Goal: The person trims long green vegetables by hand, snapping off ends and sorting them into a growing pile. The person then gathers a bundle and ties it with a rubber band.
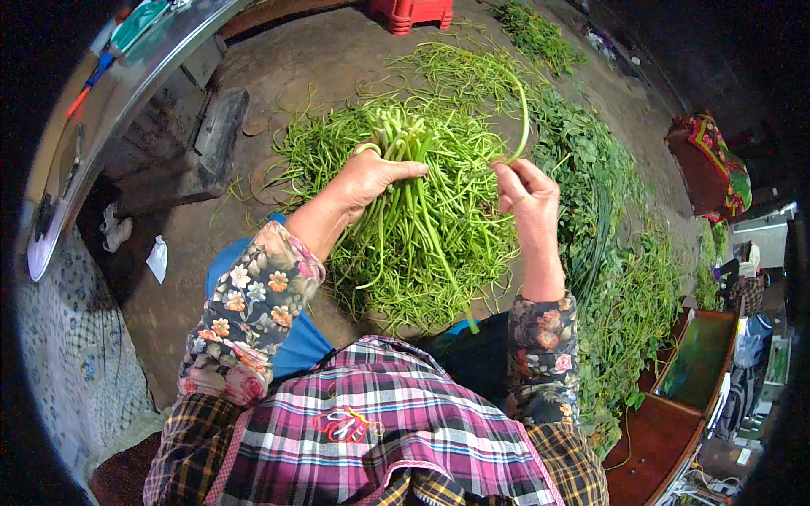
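My left hand point(373, 174) is closed around a thick bundle of green stalks point(405, 136), its thumb lying across the front. The pale cut ends point away from me, and the long stems hang down towards my lap. Off to the right, my right hand point(528, 183) pinches one long green stalk point(524, 114) between thumb and fingers; this stalk curves up and away. Beneath both hands spreads a large loose heap of the same thin green stalks point(455, 253) on the floor.
Leafy greens point(588, 158) lie in a long pile along the right. A red plastic stool point(411, 14) stands at the far side. A dark wooden bench point(218, 139) and a table point(158, 69) are at left. Brown wooden furniture point(658, 436) is at lower right. White scrap point(157, 258) lies on the floor.
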A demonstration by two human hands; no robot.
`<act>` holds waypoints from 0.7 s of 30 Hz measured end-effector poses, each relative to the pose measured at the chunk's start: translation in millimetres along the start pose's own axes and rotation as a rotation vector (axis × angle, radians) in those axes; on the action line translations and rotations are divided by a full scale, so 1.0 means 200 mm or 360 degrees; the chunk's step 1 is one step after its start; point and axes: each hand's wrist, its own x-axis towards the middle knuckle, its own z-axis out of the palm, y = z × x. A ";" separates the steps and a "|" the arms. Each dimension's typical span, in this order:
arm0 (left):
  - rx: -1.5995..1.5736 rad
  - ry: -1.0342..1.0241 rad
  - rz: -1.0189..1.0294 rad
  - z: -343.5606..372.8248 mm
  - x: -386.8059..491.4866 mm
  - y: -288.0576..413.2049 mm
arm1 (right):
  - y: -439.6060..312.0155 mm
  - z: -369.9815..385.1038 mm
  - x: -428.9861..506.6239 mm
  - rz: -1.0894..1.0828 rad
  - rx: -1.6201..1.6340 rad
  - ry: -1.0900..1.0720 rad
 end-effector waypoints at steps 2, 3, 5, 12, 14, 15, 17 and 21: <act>-0.0066 0.0064 -0.0003 -0.01 0.00 0.00 | 0.01 -0.08 -0.01 0.0016 -0.0116 0.0126; -0.0110 0.0080 -0.0025 -0.03 0.00 0.00 | -0.01 -0.09 -0.02 -0.0061 -0.0194 0.0193; -0.0082 0.0150 -0.0002 -0.07 0.00 0.00 | 0.02 -0.15 -0.03 -0.0070 -0.0221 0.0232; -0.0046 0.0259 0.0031 -0.13 0.00 0.01 | 0.01 -0.34 -0.10 -0.0446 -0.0656 0.0396; 0.0091 0.0265 0.0082 -0.14 0.01 0.00 | 0.01 -0.37 -0.13 -0.0634 -0.0779 0.0428; 0.0161 0.0265 0.0105 -0.13 0.01 0.00 | -0.01 -0.36 -0.14 -0.0655 -0.0874 0.0371; 0.0140 0.0215 0.0142 -0.11 0.01 0.00 | -0.04 -0.35 -0.16 -0.0695 -0.1063 0.0257; 0.0157 0.0118 0.0008 -0.04 -0.02 0.02 | -0.11 -0.10 -0.22 -0.0296 -0.0492 -0.0141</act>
